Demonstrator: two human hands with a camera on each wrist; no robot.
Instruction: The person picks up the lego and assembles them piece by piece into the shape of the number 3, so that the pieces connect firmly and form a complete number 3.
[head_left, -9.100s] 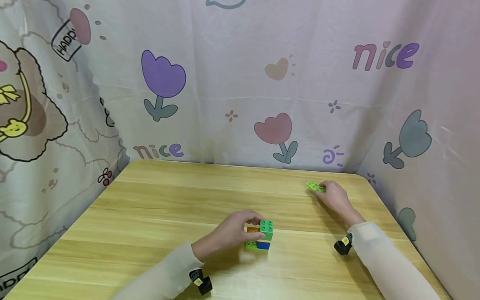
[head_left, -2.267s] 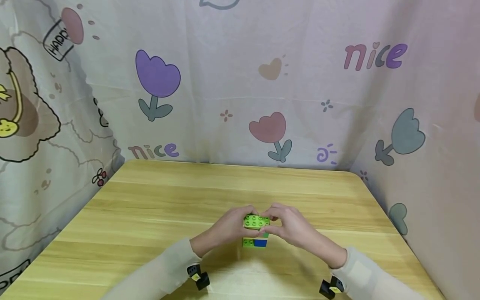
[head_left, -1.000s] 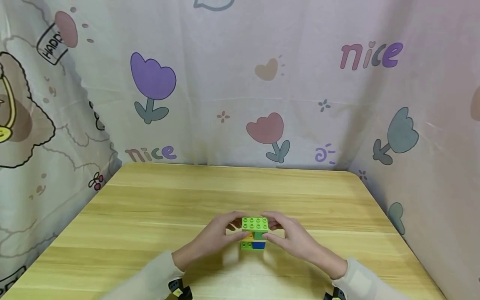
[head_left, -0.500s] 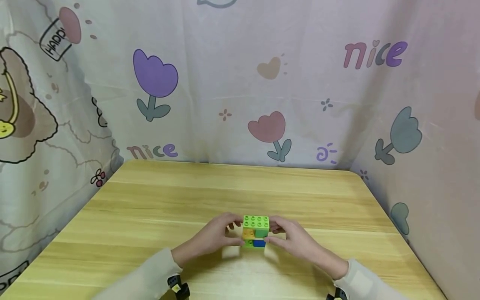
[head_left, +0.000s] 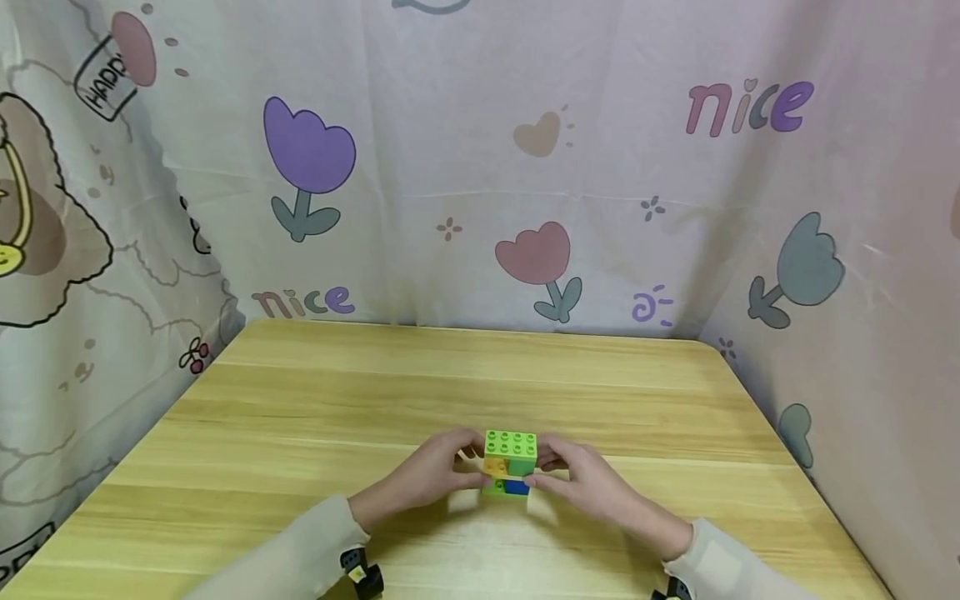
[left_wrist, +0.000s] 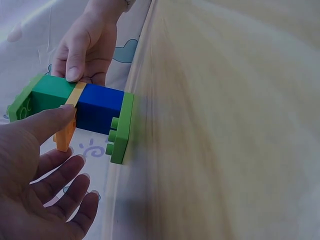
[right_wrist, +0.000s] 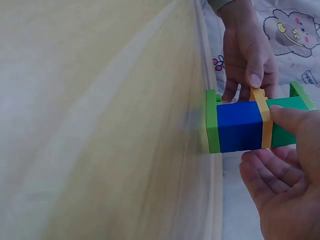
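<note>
A small stack of toy building bricks [head_left: 510, 444] stands upright on the table, between both hands. From the bottom it has a lime green plate [left_wrist: 123, 131], a blue brick [left_wrist: 100, 107], an orange plate [right_wrist: 264, 125], a green brick [left_wrist: 52, 91] and a studded lime green plate [head_left: 510, 442] on top. My left hand [head_left: 429, 473] pinches the orange plate on the stack's left, thumb in front and fingertips behind. My right hand [head_left: 596, 487] holds the right side, its thumb [right_wrist: 285, 116] on the green brick by the orange plate.
The wooden table [head_left: 337, 383] has a patterned cloth [head_left: 442, 167] hanging behind it and at both sides. A small black device [head_left: 362, 573] is worn on the left wrist.
The right hand brought the lime green plate from the far right, and it now sits on top of the stack. Both hands have since slid lower down the sides.
</note>
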